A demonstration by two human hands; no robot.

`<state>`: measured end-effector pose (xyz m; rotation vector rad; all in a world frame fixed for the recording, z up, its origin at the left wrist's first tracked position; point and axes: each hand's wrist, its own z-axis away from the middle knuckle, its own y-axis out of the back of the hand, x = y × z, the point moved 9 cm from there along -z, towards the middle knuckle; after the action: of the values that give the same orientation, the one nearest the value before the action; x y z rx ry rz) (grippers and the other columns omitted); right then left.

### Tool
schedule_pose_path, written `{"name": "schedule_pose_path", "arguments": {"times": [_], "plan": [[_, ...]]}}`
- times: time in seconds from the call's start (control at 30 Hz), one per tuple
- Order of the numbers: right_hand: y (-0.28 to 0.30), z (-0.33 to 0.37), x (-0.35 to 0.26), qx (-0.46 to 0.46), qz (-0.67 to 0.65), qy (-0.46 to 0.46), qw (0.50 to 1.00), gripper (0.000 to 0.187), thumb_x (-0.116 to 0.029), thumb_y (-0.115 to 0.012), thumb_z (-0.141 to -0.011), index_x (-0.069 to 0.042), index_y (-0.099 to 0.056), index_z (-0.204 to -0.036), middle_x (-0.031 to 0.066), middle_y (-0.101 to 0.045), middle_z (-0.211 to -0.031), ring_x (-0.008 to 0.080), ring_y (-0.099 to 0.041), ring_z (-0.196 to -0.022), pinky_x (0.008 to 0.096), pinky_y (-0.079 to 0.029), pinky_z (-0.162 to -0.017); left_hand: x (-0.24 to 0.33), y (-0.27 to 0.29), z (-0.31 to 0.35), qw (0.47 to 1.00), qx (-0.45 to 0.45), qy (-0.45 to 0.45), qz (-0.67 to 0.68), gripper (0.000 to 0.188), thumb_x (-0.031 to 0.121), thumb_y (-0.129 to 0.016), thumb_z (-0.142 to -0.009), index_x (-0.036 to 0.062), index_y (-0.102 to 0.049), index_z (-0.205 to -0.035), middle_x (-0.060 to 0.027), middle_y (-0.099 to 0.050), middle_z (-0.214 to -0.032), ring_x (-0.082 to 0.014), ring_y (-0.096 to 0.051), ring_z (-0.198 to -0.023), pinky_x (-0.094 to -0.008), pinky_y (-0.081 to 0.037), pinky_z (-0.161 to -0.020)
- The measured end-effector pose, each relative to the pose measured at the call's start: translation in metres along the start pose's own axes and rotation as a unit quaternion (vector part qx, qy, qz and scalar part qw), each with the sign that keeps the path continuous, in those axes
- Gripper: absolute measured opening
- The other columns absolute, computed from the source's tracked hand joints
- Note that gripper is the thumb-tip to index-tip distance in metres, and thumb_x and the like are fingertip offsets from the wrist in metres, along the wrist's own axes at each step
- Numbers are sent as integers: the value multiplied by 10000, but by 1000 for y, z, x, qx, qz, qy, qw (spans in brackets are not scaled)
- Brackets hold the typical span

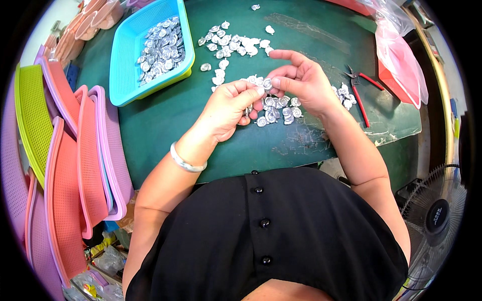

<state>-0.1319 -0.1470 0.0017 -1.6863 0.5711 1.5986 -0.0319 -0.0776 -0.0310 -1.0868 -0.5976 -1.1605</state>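
Above the table's near half, my two hands meet thumb to thumb. Between them is a small silver rose-shaped piece. My left hand, a pale bangle on its wrist, is closed, its thumb tip at the piece's left side. Another silvery bit shows among its curled fingers. My right hand pinches the piece's right side with thumb and forefinger, its other fingers partly spread. Just below lie several loose silver roses; a larger scatter lies beyond the hands.
A blue basket of silver roses stands in a yellow-green one at the upper left. Red-handled pliers lie right, beside a small rose pile. Stacked plastic baskets crowd the left; a pink bag-lined box and fan are right.
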Motion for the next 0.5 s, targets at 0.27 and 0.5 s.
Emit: {"name": "schedule_pose_path", "arguments": {"times": [0.27, 0.5], "plan": [[-3, 3, -3, -32, -27, 12, 999, 440, -3, -552, -824, 39, -395, -1232, 100, -622, -872, 137, -595, -755, 248, -480, -676, -1, 2, -1, 1000, 6, -6, 20, 137, 181, -546, -864, 47, -575, -854, 1, -529, -653, -59, -462, -542, -149, -312, -408], [-11, 5, -8, -60, -17, 31, 998, 516, 52, -567, -791, 19, -361, -1263, 88, -597, -923, 133, -587, -831, 254, -480, -749, 1, 1, 1, 1000, 13, -14, 7, 121, 163, -536, -870, 49, -575, -862, 1, -535, -655, -60, -472, -540, -152, -319, -411]]}}
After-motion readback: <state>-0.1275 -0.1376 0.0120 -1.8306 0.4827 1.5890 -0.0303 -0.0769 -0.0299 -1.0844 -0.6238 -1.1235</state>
